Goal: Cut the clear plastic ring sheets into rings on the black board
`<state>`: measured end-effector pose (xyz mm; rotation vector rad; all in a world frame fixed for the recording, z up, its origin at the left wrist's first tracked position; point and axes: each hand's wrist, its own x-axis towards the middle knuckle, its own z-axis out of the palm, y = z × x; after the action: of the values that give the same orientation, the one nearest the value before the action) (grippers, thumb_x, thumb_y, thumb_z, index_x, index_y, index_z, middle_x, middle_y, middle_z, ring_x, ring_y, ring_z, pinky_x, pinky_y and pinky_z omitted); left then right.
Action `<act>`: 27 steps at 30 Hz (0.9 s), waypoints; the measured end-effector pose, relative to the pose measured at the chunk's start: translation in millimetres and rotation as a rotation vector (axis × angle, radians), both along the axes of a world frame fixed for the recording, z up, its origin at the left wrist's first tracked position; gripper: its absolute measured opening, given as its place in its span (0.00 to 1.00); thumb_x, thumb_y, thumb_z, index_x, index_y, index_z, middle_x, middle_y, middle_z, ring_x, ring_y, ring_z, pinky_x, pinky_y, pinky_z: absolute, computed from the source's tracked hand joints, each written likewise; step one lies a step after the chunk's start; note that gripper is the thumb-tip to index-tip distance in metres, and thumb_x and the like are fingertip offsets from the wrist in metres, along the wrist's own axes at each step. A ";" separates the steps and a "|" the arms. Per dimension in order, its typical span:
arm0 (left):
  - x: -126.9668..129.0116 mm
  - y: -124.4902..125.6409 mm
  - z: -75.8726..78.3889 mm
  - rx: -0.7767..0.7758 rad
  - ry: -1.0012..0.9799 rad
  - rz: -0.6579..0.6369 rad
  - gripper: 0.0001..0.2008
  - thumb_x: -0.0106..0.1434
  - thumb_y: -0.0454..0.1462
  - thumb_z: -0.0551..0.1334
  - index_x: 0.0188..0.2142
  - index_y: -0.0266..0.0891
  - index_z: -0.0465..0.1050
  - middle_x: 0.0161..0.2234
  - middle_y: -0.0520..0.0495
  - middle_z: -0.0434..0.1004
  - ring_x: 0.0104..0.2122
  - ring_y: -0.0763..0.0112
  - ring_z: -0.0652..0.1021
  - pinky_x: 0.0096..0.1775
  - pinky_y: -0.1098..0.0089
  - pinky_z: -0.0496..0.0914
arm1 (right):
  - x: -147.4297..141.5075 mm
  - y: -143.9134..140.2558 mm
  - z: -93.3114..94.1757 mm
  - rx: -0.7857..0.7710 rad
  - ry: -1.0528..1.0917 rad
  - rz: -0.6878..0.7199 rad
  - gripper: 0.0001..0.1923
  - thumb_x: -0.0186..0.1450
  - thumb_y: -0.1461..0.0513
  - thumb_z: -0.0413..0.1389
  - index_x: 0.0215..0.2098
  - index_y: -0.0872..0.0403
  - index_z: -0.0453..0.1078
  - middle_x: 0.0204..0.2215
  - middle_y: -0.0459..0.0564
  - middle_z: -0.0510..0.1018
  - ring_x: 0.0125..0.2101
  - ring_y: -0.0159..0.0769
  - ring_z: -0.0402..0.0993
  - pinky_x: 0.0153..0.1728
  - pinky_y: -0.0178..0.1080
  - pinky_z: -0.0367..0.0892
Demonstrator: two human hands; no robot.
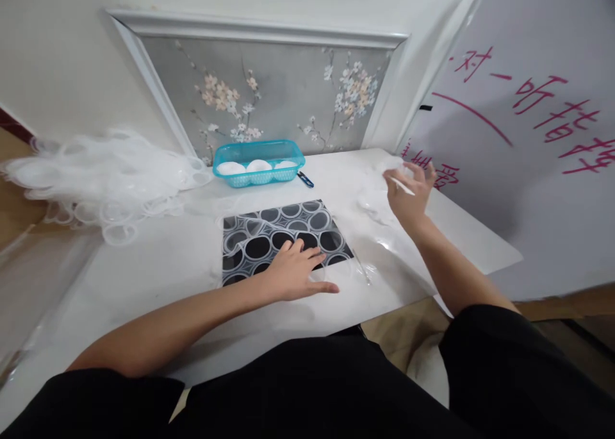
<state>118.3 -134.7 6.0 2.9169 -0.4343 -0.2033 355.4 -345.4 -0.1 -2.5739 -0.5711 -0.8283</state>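
Note:
My left hand [298, 272] lies with fingers spread on the near right part of a black sheet [257, 248] patterned with pale rings. A thin whitish strip [240, 241] runs across the sheet; its far end is hard to follow. Above the right side of the table, my right hand [409, 192] is raised with its fingers bent around a thin, whitish, translucent piece [404, 181], whose kind I cannot make out. Under and beside that hand lies crumpled clear plastic [377, 205].
A blue basket [259, 149] at the back holds white round pieces [259, 166]. Small dark-blue thread snips [305, 179] lie beside it. A large heap of translucent white rings [110, 176] spreads at the left. A whiteboard [538, 189] with red writing stands at the right.

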 end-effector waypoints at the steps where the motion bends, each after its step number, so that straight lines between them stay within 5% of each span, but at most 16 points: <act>1: -1.8 4.6 4.0 -0.022 -0.015 -0.009 0.41 0.59 0.66 0.45 0.61 0.44 0.61 0.62 0.49 0.61 0.51 0.51 0.63 0.49 0.57 0.56 | 6.2 -4.5 0.2 -0.077 0.110 -0.007 0.14 0.67 0.64 0.47 0.38 0.56 0.75 0.36 0.58 0.78 0.56 0.48 0.62 0.58 0.59 0.37; 5: 0.4 52.3 18.8 -0.066 -0.227 0.110 0.28 0.67 0.57 0.46 0.58 0.49 0.65 0.60 0.50 0.61 0.51 0.57 0.64 0.52 0.58 0.56 | 4.2 -11.8 -6.6 -0.181 0.342 0.010 0.09 0.62 0.63 0.54 0.30 0.57 0.76 0.31 0.59 0.79 0.44 0.52 0.72 0.51 0.63 0.52; 9: 17.3 139.6 26.4 0.088 -0.254 0.557 0.27 0.64 0.54 0.52 0.53 0.41 0.71 0.51 0.42 0.69 0.51 0.54 0.65 0.53 0.59 0.58 | -9.1 12.9 -1.1 0.157 0.313 0.180 0.10 0.61 0.60 0.55 0.35 0.54 0.77 0.50 0.57 0.74 0.53 0.51 0.66 0.55 0.56 0.54; 12: 23.7 196.4 25.1 0.165 -0.077 0.716 0.35 0.56 0.56 0.58 0.56 0.35 0.68 0.48 0.36 0.70 0.51 0.46 0.66 0.51 0.56 0.60 | -18.0 54.7 2.5 0.421 0.778 0.514 0.08 0.55 0.59 0.61 0.29 0.56 0.77 0.43 0.54 0.77 0.50 0.46 0.69 0.53 0.46 0.61; 14: 22.7 218.1 20.0 0.161 -0.019 0.740 0.38 0.52 0.57 0.60 0.53 0.32 0.70 0.47 0.34 0.72 0.49 0.45 0.69 0.50 0.58 0.62 | -21.3 84.3 1.2 0.488 1.114 0.610 0.09 0.50 0.59 0.64 0.27 0.56 0.76 0.39 0.52 0.79 0.45 0.43 0.72 0.47 0.43 0.67; 17: 18.8 229.0 7.9 0.140 -0.011 0.761 0.37 0.48 0.56 0.62 0.49 0.30 0.72 0.47 0.31 0.72 0.49 0.45 0.70 0.49 0.60 0.63 | -18.8 116.6 -2.2 0.514 1.260 0.603 0.09 0.50 0.59 0.65 0.27 0.56 0.76 0.34 0.51 0.79 0.36 0.36 0.73 0.37 0.37 0.71; 21: 19.0 227.1 -3.1 0.045 -0.010 0.730 0.19 0.52 0.48 0.61 0.34 0.35 0.78 0.36 0.40 0.78 0.41 0.55 0.76 0.43 0.67 0.66 | -7.5 134.0 -5.3 0.503 1.335 0.590 0.06 0.49 0.63 0.65 0.25 0.57 0.76 0.27 0.51 0.79 0.25 0.30 0.70 0.29 0.34 0.69; 27: 31.8 236.1 12.5 -0.071 -0.165 0.742 0.14 0.53 0.44 0.62 0.33 0.36 0.78 0.34 0.44 0.78 0.37 0.60 0.76 0.40 0.69 0.66 | 10.5 146.8 -8.0 0.601 1.170 0.606 0.06 0.47 0.64 0.65 0.18 0.58 0.73 0.23 0.51 0.77 0.27 0.34 0.72 0.31 0.35 0.68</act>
<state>150.1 101.4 18.5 2.8048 0.6091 0.1570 365.9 -198.6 -8.1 -1.7159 -0.5229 0.6194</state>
